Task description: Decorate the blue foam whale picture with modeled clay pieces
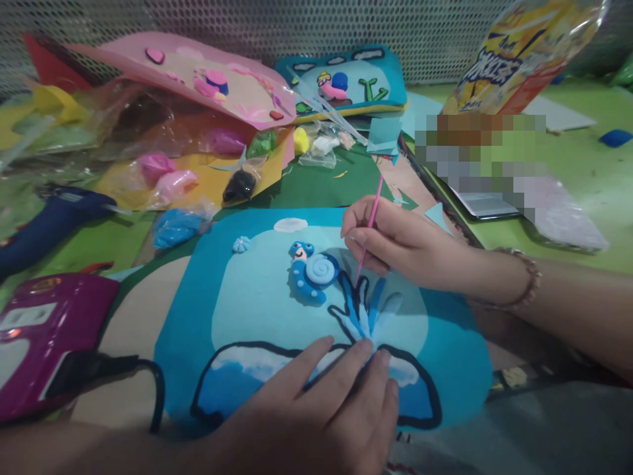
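Blue clay (179, 229), seemingly, fills a bag (206, 210) beside the snail picture (257, 313).

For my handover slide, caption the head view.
Right hand holds a pink stick at a partly black-outlined plant beside a snail; left hand rests on the blue card.

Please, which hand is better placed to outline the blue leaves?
Probably the right hand: it holds the pink stick, tip among the blue leaves. The left hand rests lower on the picture.
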Motion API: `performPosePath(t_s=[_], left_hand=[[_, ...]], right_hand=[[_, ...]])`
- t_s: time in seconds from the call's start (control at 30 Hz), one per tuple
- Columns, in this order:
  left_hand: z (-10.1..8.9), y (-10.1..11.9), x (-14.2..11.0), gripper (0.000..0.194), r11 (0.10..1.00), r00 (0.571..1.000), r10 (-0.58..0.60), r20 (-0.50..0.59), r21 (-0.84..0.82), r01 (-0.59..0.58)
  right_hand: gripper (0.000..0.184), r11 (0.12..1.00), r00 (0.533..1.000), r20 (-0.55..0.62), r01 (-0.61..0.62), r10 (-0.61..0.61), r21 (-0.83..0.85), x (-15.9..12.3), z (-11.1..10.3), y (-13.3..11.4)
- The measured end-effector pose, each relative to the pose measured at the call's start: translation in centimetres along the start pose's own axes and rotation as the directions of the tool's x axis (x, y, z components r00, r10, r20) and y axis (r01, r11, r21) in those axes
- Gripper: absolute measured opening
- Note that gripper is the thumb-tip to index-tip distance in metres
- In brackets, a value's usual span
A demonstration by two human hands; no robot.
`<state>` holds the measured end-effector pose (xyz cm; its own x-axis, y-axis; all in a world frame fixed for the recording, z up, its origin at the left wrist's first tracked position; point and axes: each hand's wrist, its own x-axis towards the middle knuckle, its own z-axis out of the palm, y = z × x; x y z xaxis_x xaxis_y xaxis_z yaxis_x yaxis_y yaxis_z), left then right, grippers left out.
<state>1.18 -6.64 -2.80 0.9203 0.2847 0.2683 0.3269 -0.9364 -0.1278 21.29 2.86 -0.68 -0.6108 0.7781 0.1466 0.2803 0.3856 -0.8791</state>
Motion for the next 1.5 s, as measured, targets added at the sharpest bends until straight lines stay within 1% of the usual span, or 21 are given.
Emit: performPosePath(t_s=[0.13, 0.23, 0.37, 0.5, 0.6, 0.73, 1.0, 1.13, 1.27, 1.4, 1.5], left_hand=[[-0.05, 0.04, -0.12, 0.029, 1.000, 1.000, 0.002, -0.002, 0.008, -0.002], [-0.07, 0.09, -0.23, 0.029, 1.000, 1.000, 0.015, 0.014, 0.001, -0.015], [-0.03, 0.08, -0.28, 0.030, 1.000, 1.000, 0.016, 0.015, -0.013, -0.016], [0.00, 0.07, -0.18, 0.030, 1.000, 1.000, 0.006, 0.006, 0.000, -0.006], [0.01, 0.07, -0.11, 0.030, 1.000, 1.000, -0.001, 0.001, 0.003, 0.001], [0.04, 0.01, -0.10, 0.030, 1.000, 1.000, -0.002, 0.015, -0.001, 0.002], [-0.06, 0.10, -0.09, 0.031, 1.000, 1.000, -0.002, 0.011, 0.013, 0.002], [0.09, -0.01, -0.08, 0.031, 1.000, 0.999, 0.003, 0.034, 0.006, -0.003], [0.26, -0.08, -0.10, 0.031, 1.000, 1.000, 0.006, 0.018, 0.003, -0.006], [0.07, 0.01, -0.17, 0.030, 1.000, 1.000, 0.007, 0.010, 0.004, -0.007], [-0.14, 0.05, -0.19, 0.031, 1.000, 1.000, 0.000, 0.028, -0.009, 0.000]], right_hand=[[0.012, 0.999, 0.995, 0.095, -0.024, 0.020, 0.044, -0.21, 0.19, -0.07], [0.010, 0.999, 0.994, 0.105, -0.018, 0.012, 0.049, -0.26, 0.22, 0.03], [0.010, 1.000, 0.996, 0.083, -0.018, 0.017, 0.012, -0.13, 0.15, 0.16], [0.012, 1.000, 1.000, 0.009, -0.028, 0.028, 0.004, 0.07, 0.00, 0.11], [0.012, 1.000, 1.000, -0.024, -0.006, 0.006, -0.028, 0.09, -0.09, 0.06], [0.010, 0.997, 1.000, 0.014, 0.016, -0.015, -0.081, 0.02, -0.08, 0.05], [0.009, 0.998, 0.997, 0.069, 0.029, -0.026, -0.051, -0.25, 0.20, 0.13], [0.009, 0.998, 0.996, 0.078, 0.037, -0.033, -0.043, -0.42, 0.43, -0.01], [0.010, 0.999, 0.997, 0.074, 0.020, -0.017, -0.049, -0.39, 0.51, -0.13], [0.013, 0.996, 0.999, 0.009, -0.032, 0.032, -0.084, -0.04, 0.24, -0.25], [0.015, 0.993, 0.997, -0.029, -0.077, 0.074, -0.093, 0.20, 0.04, -0.44]])
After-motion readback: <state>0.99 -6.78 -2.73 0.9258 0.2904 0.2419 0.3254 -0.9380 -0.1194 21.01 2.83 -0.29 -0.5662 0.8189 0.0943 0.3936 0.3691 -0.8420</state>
